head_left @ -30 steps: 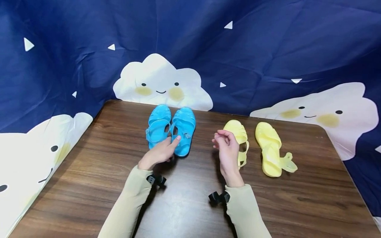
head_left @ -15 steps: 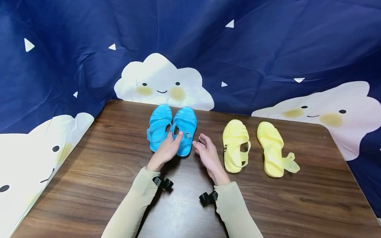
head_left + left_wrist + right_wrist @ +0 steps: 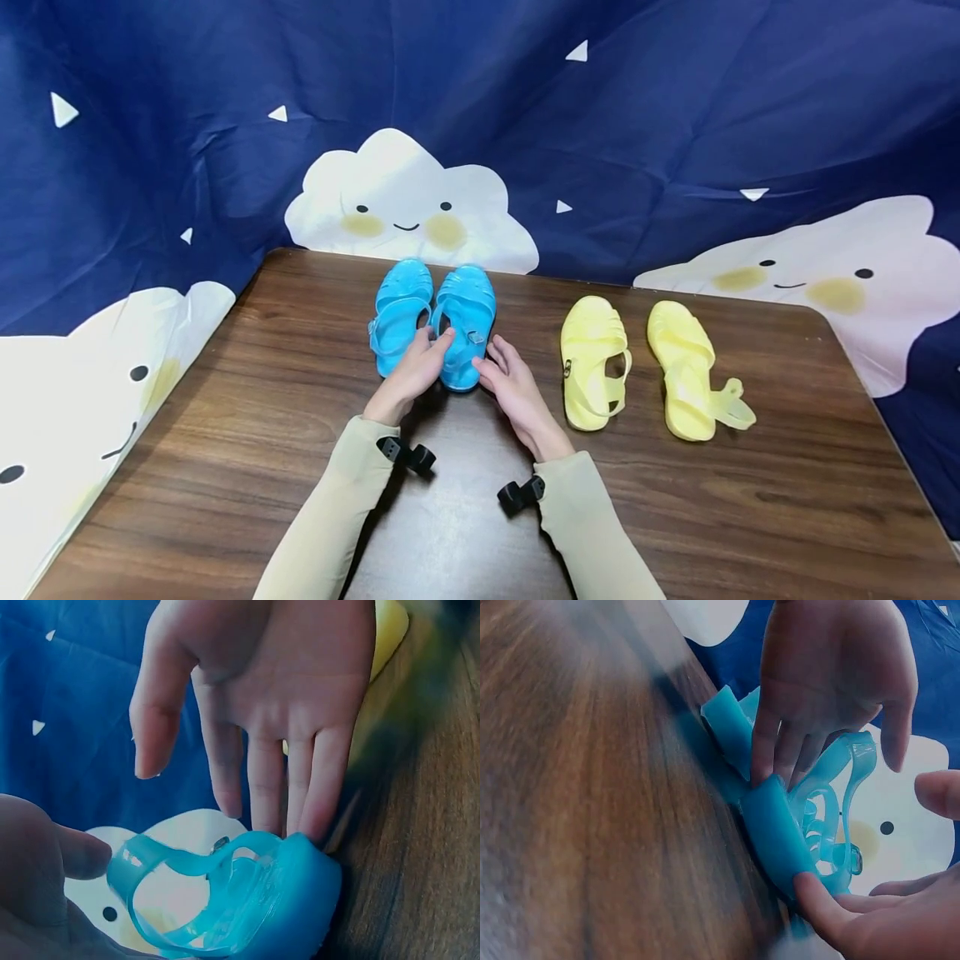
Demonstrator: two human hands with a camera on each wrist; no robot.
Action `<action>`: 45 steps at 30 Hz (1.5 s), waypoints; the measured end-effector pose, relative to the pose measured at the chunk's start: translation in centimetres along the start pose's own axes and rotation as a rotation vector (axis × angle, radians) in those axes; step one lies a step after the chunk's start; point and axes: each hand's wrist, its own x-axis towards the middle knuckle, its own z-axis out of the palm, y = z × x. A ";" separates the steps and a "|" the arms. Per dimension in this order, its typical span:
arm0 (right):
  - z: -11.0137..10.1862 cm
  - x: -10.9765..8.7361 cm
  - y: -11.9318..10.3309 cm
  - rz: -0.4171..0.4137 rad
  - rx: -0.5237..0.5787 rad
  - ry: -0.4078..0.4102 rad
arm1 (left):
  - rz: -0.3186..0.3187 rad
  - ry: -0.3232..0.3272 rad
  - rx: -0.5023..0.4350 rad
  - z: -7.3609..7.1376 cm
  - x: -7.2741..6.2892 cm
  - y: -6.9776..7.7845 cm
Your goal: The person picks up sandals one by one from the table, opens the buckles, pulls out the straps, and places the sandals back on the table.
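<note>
Two blue jelly sandals stand side by side at the table's back, toes toward the cloth. My left hand [image 3: 415,369] has its fingers in between the left blue sandal [image 3: 405,283] and the right blue sandal [image 3: 467,292], its thumb raised near the right one's strap. My right hand [image 3: 517,396] is at that sandal's outer side. In the right wrist view a fingertip of the right hand [image 3: 900,919] touches the sole's edge [image 3: 776,832]. Fairly straight fingers show on the right hand [image 3: 277,697] in the left wrist view. A metal buckle [image 3: 476,337] sits on the strap.
Two yellow sandals lie apart to the right: a nearer one [image 3: 592,329] and a farther one [image 3: 678,333] with its strap [image 3: 731,406] spread outward. The wooden table [image 3: 225,433] ends at a blue cloth [image 3: 637,100] printed with clouds.
My right hand has moved left from the near yellow sandal to the right blue sandal's outer side. My left hand has shifted slightly right and forward. The sandals look unmoved.
</note>
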 end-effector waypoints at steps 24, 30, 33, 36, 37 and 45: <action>-0.8 -0.2 -0.7 0.011 -0.123 0.067 | 0.023 -0.054 -0.111 0.2 0.2 -0.2; -1.3 -0.2 -0.9 0.053 -0.138 0.123 | 0.031 -0.083 -0.132 0.3 0.0 -0.1; -1.7 -0.3 -0.9 0.061 -0.135 0.139 | 0.038 -0.087 -0.131 0.5 0.0 -0.1; -2.1 -0.4 -1.0 0.068 -0.151 0.143 | 0.048 -0.096 -0.138 0.7 -0.1 -0.1; -2.2 -0.5 -1.1 0.073 -0.158 0.143 | 0.054 -0.098 -0.141 0.7 -0.1 -0.1; -2.5 -0.8 -1.4 0.098 -0.209 0.108 | 0.088 -0.091 -0.133 0.7 -0.1 -0.5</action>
